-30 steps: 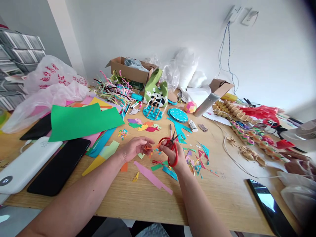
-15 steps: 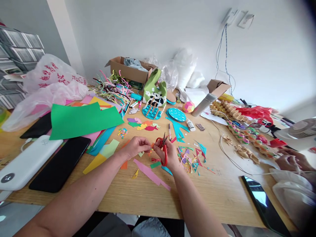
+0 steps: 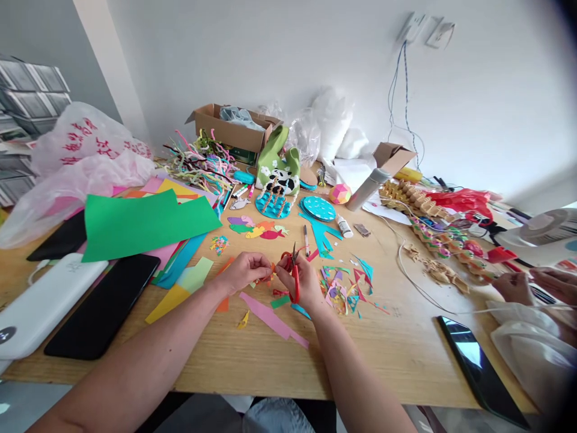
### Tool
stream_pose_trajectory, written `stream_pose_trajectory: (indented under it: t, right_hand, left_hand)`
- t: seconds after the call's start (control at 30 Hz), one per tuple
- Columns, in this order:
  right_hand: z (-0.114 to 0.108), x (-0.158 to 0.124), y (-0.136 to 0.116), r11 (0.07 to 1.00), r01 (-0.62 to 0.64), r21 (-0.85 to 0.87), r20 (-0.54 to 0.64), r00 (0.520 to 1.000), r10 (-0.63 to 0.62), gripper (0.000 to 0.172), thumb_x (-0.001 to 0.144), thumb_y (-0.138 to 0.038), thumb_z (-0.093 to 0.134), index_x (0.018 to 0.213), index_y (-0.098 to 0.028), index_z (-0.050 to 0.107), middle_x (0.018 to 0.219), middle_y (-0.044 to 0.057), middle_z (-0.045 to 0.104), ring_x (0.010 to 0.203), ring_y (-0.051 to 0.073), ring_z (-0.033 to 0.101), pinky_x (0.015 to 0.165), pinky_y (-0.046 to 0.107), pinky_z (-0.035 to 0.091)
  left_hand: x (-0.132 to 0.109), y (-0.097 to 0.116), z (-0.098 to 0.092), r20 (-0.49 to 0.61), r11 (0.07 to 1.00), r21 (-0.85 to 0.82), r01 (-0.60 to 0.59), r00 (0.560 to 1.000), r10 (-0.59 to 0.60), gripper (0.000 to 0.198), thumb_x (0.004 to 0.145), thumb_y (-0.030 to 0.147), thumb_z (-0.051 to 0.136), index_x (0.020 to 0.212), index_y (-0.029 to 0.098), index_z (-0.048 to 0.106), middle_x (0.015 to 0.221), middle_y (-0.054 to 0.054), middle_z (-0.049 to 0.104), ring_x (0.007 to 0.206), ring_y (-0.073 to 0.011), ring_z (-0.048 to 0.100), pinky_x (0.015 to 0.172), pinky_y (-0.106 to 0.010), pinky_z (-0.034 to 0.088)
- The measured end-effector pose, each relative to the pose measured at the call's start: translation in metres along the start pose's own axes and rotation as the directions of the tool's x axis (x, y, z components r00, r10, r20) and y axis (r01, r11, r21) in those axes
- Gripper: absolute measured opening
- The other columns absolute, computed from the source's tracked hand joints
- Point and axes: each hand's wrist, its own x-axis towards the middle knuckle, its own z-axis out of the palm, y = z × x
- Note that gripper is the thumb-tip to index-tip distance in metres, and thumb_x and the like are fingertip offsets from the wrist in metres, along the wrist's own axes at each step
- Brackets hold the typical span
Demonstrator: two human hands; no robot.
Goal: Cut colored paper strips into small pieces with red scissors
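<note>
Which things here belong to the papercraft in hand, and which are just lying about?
Likely in the job:
- scissors, in the right hand
- orange paper, at the left hand
- green sheet
- paper fish
- scraps

Probably just lying about:
- power bank
- ball
- flask
- pipe cleaners

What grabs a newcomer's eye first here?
Probably the big bright green sheet on the left, lying over a pile of coloured paper. Next, the red-handled scissors near the centre, held in the right grip, with a scatter of multicoloured scraps just to its right. Behind, the green panda bag stands by an open cardboard box.
</note>
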Motion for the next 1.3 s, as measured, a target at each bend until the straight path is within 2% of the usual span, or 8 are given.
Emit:
stream_pose_trajectory:
  t: [0.23, 0.4, 0.57, 0.73, 0.97, 1.3]
  right_hand:
    - [0.003, 0.001, 0.002, 1.0, 0.014, 0.009, -0.02, 1.0, -0.014, 0.02, 0.076, -0.032, 0.066, 0.074, -0.019, 0.051, 0.066, -0.001, 0.054, 0.059, 0.014, 0.047, 0.056, 0.025, 0.039]
    - [-0.001, 0.001, -0.001, 1.0, -0.005, 0.015, -0.015, 1.0, 0.006, 0.029, 0.078, -0.043, 0.066, 0.073, -0.019, 0.052, 0.066, 0.001, 0.056, 0.06, 0.014, 0.05, 0.055, 0.025, 0.04]
    - [-0.009, 0.0, 0.0, 0.993, -0.115, -0.011, 0.176, 0.978, 0.115, 0.043, 0.077, -0.058, 0.064, 0.071, -0.017, 0.053, 0.06, 0.002, 0.06, 0.052, 0.014, 0.053, 0.047, 0.024, 0.038]
    - [-0.007, -0.003, 0.0, 0.995, -0.054, -0.085, 0.263, 0.962, 0.075, 0.047, 0.074, -0.062, 0.064, 0.066, -0.017, 0.055, 0.055, 0.0, 0.059, 0.05, 0.013, 0.053, 0.045, 0.022, 0.036]
    - [-0.005, -0.005, -0.003, 0.989, -0.093, -0.111, 0.332, 0.935, 0.126, 0.046, 0.077, -0.061, 0.063, 0.066, -0.017, 0.054, 0.054, 0.0, 0.06, 0.045, 0.013, 0.053, 0.041, 0.022, 0.034]
    - [-0.004, -0.004, -0.003, 0.98, -0.183, -0.073, 0.361, 0.911, 0.197, 0.044, 0.076, -0.059, 0.064, 0.066, -0.018, 0.052, 0.054, 0.001, 0.061, 0.043, 0.015, 0.057, 0.039, 0.022, 0.036]
  left_hand:
    - [-0.002, 0.0, 0.0, 0.026, 1.0, -0.004, 0.002, 1.0, -0.001, 0.01, 0.071, 0.024, 0.069, 0.068, 0.015, 0.065, 0.062, 0.0, 0.061, 0.059, -0.0111, 0.052, 0.056, -0.023, 0.038]
    - [-0.003, 0.003, 0.001, -0.02, 0.997, -0.079, -0.015, 1.0, 0.013, 0.011, 0.071, 0.025, 0.07, 0.071, 0.015, 0.066, 0.063, -0.001, 0.063, 0.06, -0.0113, 0.055, 0.06, -0.024, 0.041]
    - [-0.003, 0.005, 0.003, -0.111, 0.976, -0.219, -0.003, 0.994, -0.022, 0.016, 0.069, 0.028, 0.074, 0.072, 0.014, 0.065, 0.067, -0.001, 0.064, 0.062, -0.0118, 0.058, 0.065, -0.026, 0.045]
    - [-0.004, 0.006, 0.004, -0.112, 0.964, -0.266, -0.018, 0.994, -0.013, 0.014, 0.07, 0.026, 0.073, 0.073, 0.014, 0.066, 0.073, -0.001, 0.066, 0.068, -0.0125, 0.06, 0.068, -0.026, 0.046]
    - [-0.004, 0.001, 0.005, -0.119, 0.972, -0.228, -0.061, 0.992, 0.035, 0.009, 0.071, 0.023, 0.071, 0.073, 0.015, 0.067, 0.071, 0.0, 0.065, 0.066, -0.0112, 0.057, 0.064, -0.023, 0.043]
    - [-0.004, 0.004, 0.006, -0.132, 0.971, -0.238, -0.028, 0.991, -0.003, 0.013, 0.071, 0.026, 0.07, 0.073, 0.014, 0.066, 0.07, -0.001, 0.065, 0.064, -0.0114, 0.057, 0.063, -0.023, 0.043]
